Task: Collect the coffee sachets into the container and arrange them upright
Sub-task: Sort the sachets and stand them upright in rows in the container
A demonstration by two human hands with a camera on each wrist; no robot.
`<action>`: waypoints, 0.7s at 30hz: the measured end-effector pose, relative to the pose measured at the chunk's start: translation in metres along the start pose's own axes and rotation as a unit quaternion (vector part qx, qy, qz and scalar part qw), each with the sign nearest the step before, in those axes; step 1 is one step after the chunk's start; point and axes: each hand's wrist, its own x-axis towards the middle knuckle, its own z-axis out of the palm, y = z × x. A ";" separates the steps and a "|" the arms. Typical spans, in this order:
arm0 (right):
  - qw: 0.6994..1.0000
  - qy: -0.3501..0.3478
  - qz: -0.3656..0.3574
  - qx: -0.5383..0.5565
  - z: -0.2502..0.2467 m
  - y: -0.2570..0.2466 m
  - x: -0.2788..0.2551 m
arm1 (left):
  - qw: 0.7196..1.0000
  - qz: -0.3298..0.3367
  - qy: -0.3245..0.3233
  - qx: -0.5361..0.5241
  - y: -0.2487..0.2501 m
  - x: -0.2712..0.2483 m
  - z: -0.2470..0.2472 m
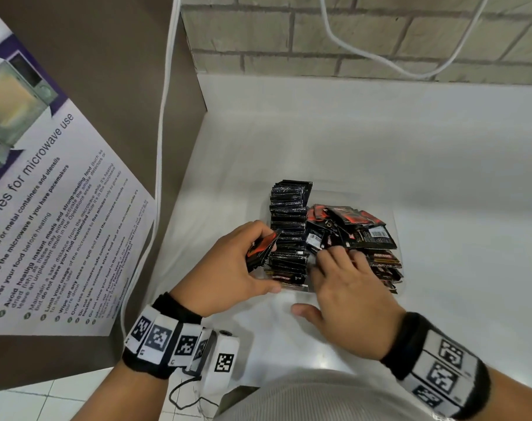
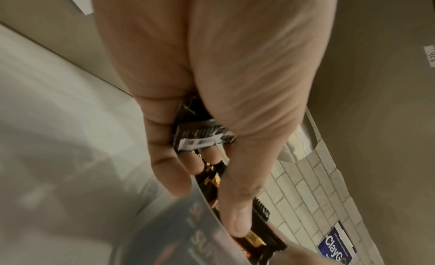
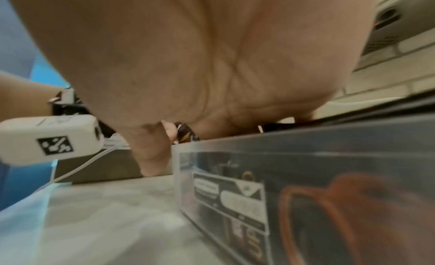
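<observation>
Filling the clear container (image 1: pixel 399 226) on the white counter (image 1: pixel 441 147), the coffee sachets (image 1: pixel 289 226) stand upright in a tight black row along its left side, while a loose heap of sachets (image 1: pixel 355 229) lies jumbled on its right. We curl our left hand (image 1: pixel 228 268) around a small bunch of sachets (image 1: pixel 260 249), thumb and fingers clamped on them just beside the row's left edge; the left wrist view shows the same bunch (image 2: pixel 202 137) pinched inside the fist. Our right hand (image 1: pixel 349 287) lies flat on the heap, fingers straight and spread, thumb out over the counter. A microwave notice (image 1: pixel 46 208) leans at left, and a white cable (image 1: pixel 159 147) hangs beside it.
</observation>
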 end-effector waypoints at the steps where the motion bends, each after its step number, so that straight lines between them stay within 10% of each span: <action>1: 1.000 0.003 -0.008 -0.018 0.004 -0.004 0.003 | 1.000 -0.005 0.000 -0.002 0.000 0.000 0.000; 15: 0.996 -0.047 -0.042 0.069 -0.024 0.018 0.010 | 0.986 -0.060 0.029 -0.152 0.003 -0.005 -0.018; 21: 0.951 0.048 -0.027 0.306 -0.054 0.047 0.020 | 0.864 -0.094 -0.009 -0.495 0.006 -0.009 -0.026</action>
